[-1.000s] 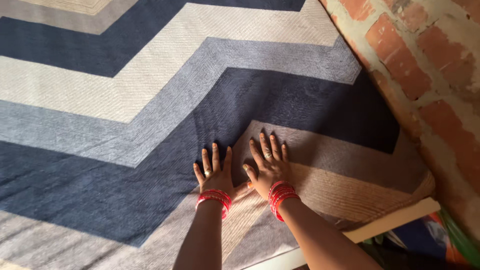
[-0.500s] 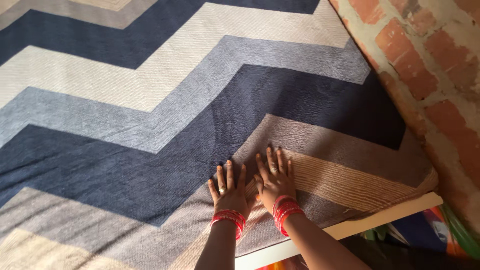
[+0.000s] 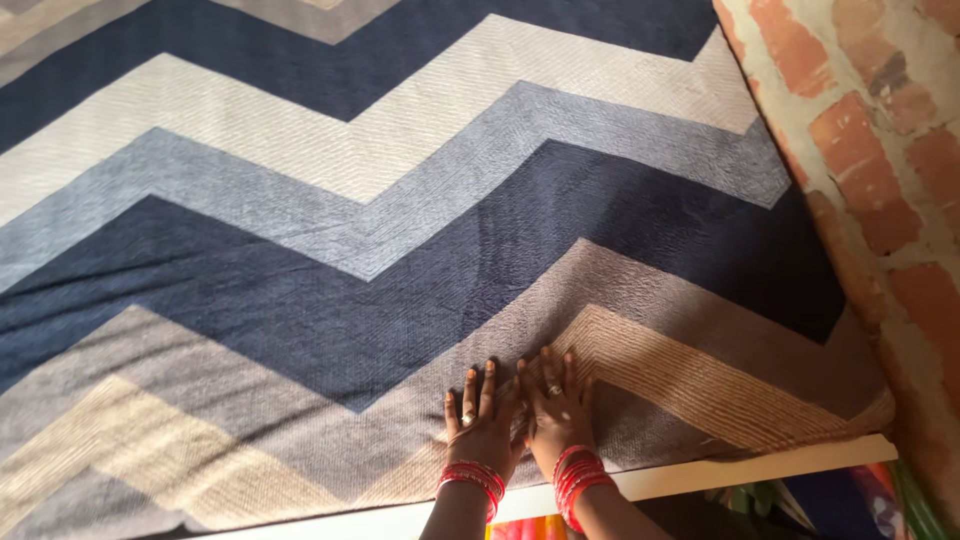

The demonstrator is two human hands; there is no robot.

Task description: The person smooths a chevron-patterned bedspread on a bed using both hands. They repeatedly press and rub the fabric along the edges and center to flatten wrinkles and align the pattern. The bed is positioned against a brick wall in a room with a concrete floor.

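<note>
across nearly the whole view lies a zigzag-patterned cover (image 3: 400, 250), spread flat in bands of navy, pale grey-blue, cream, taupe and tan, and it reads as mostly laid out: the far and middle bands look smooth, with only fine ripples in the weave. along the right side a rough brick wall (image 3: 880, 150) rises at a slant, and the cover's right edge runs close against it; whether it touches the bricks i cannot tell. below the cover's near edge a white bed frame edge (image 3: 740, 478) shows as a pale strip, so the fabric seems to reach the near side without hanging over it. under that strip, at the lower right, a bit of bright multicoloured cloth (image 3: 850, 505) peeks out, too cut off to identify. down at the near edge the left hand (image 3: 478, 425) presses flat on the taupe band, fingers spread and extended, gripping nothing; just beside it, touching or nearly so, the right hand (image 3: 556, 415) lies flat too, fingers apart, over the point of the tan chevron. both wrists carry stacks of red bangles (image 3: 472, 480), and each hand wears a ring. judging from this, the spreading is largely done, and what remains looks like smoothing the near right corner, where the tan band shows faint ridges toward the wall.
</note>
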